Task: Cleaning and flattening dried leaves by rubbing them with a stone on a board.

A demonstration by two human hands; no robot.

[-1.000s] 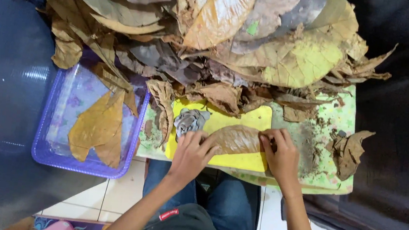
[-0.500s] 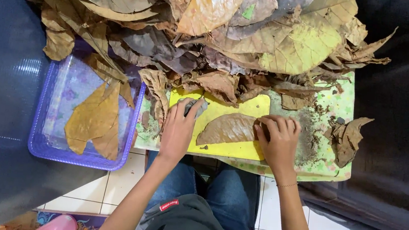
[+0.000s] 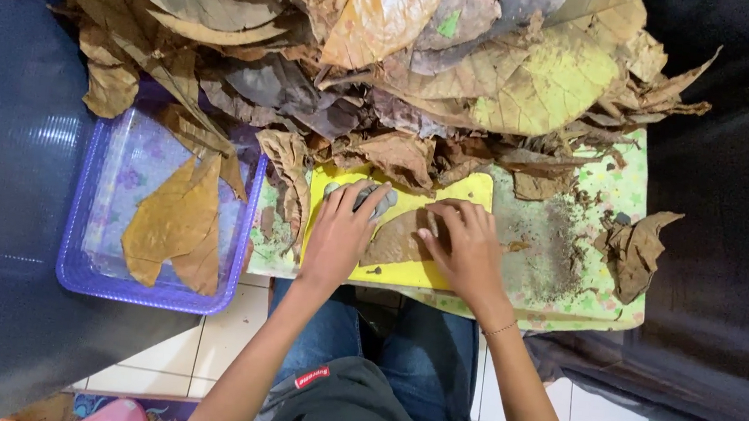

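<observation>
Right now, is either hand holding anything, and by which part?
The left hand grips a grey scrubber from above. The right hand lies flat on a brown leaf, pressing it onto the yellow board.

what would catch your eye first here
A huge heap of dry brown and yellow leaves fills the top. Below it, the left hand rests on a grey object and the right hand presses a brown leaf on a yellow board. At left, a purple tray holds leaves.

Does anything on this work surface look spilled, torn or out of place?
Yes. Brown crumbs and dust lie scattered over the green mat, right of the right hand. A crumpled leaf hangs over the mat's right edge.
</observation>
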